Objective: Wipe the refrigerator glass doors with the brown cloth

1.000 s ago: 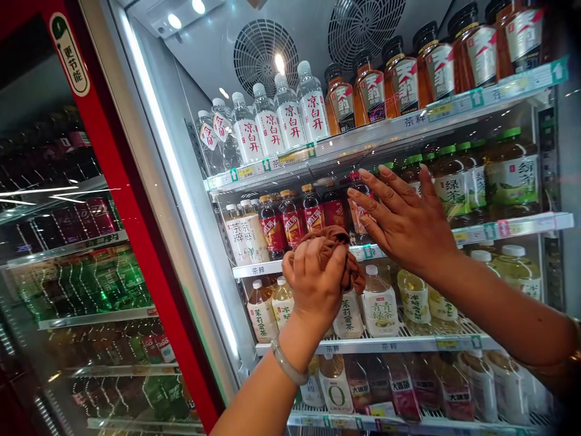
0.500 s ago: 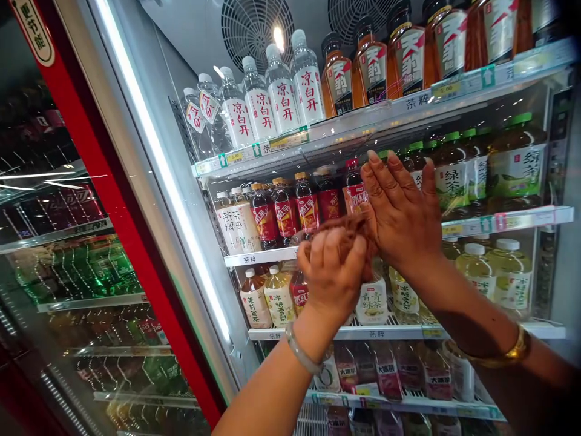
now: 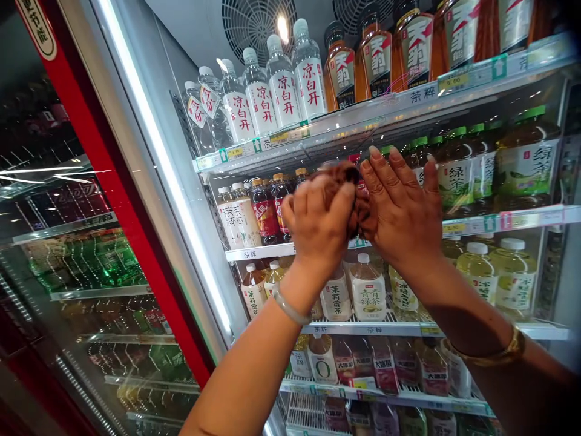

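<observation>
Much of the brown cloth (image 3: 362,212) is hidden inside the left hand (image 3: 320,224), whose fingers are curled tightly around it; its outer part is blurred. The palm of the right hand (image 3: 403,209) faces away and cannot be seen, though its fingers are straight and its thumb stands apart. Whether that hand presses on anything is hard to tell, as is whether the cloth's lower edge touches its side or only overlaps it in view. Both forearms cover bottles on the shelves below the hands, and the amber bottles (image 3: 378,57) above the right hand are cut off at the upper edge.

The cloth sits between the two hands, a crumpled wad with no clear long axis; its visible folds slope from above the left knuckles down toward the right hand.

Half a second ago the left hand and cloth were lower, and three gold-capped, red-labelled bottles (image 3: 267,212) showed in full to the left; now the third shows little more than its cap. The right hand has stayed almost where it was, beside the green-capped bottles (image 3: 456,172) on its right.
</observation>
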`<state>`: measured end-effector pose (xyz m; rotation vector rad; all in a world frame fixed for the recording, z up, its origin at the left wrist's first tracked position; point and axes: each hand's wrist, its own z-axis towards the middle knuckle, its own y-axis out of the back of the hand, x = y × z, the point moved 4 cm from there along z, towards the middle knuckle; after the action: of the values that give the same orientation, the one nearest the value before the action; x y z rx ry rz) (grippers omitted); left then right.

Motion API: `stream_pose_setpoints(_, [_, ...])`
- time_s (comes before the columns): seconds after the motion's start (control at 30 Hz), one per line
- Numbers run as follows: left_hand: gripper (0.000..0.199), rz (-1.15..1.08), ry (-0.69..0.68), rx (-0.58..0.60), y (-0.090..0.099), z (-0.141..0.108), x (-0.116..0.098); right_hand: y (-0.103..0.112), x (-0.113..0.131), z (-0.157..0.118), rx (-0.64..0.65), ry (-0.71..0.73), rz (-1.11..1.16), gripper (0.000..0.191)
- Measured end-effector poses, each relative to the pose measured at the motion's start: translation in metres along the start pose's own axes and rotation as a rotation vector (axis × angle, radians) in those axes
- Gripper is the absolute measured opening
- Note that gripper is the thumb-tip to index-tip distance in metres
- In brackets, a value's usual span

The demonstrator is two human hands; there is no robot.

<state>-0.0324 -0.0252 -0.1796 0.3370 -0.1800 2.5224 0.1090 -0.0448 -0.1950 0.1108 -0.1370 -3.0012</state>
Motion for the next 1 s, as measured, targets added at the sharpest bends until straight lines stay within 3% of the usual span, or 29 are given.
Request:
stream_pose_setpoints(0.1, [0.021,-0.034,-0.097,-0.010,0.011,-0.049,-0.017,0.000,-0.002,0.000,0.035,-0.005,0.001,0.064])
stream_pose_setpoints(0.17, [0.018,-0.042,-0.179,-0.001,0.016,-0.058,-0.016,0.000,-0.003,0.000,0.028,0.004,-0.011,0.064])
stream_pose_setpoints(0.27, [0.021,-0.015,-0.251,-0.014,0.013,-0.025,0.000,0.000,-0.002,-0.001,-0.029,0.031,-0.033,0.064])
stream_pose_setpoints(0.4, [0.028,0.040,-0.023,0.000,-0.001,0.046,0.032,-0.001,-0.001,-0.001,-0.090,0.028,-0.030,0.067])
stream_pose_setpoints(0.47, [0.031,0.041,0.030,0.000,-0.005,0.055,0.033,-0.001,0.000,0.000,-0.078,0.026,-0.017,0.070])
stream_pose_setpoints(0.53, [0.028,0.048,-0.003,-0.022,-0.003,0.038,0.022,-0.001,0.000,-0.001,-0.071,0.032,-0.013,0.072])
stream_pose_setpoints(0.7, [0.018,-0.029,-0.179,0.001,0.017,-0.046,-0.013,0.001,-0.002,-0.001,-0.050,0.046,-0.052,0.071])
stream_pose_setpoints(0.77, [0.018,-0.056,-0.232,0.033,0.021,-0.054,-0.014,0.001,-0.003,0.000,-0.060,0.054,-0.072,0.069])
stream_pose_setpoints(0.87, [0.019,-0.013,-0.245,-0.007,0.016,-0.021,0.001,0.001,-0.003,0.001,-0.069,0.059,-0.085,0.069])
stream_pose_setpoints(1.0, [0.027,0.088,-0.088,-0.055,-0.002,0.047,0.022,0.004,0.000,0.002,-0.108,0.069,-0.066,0.070])
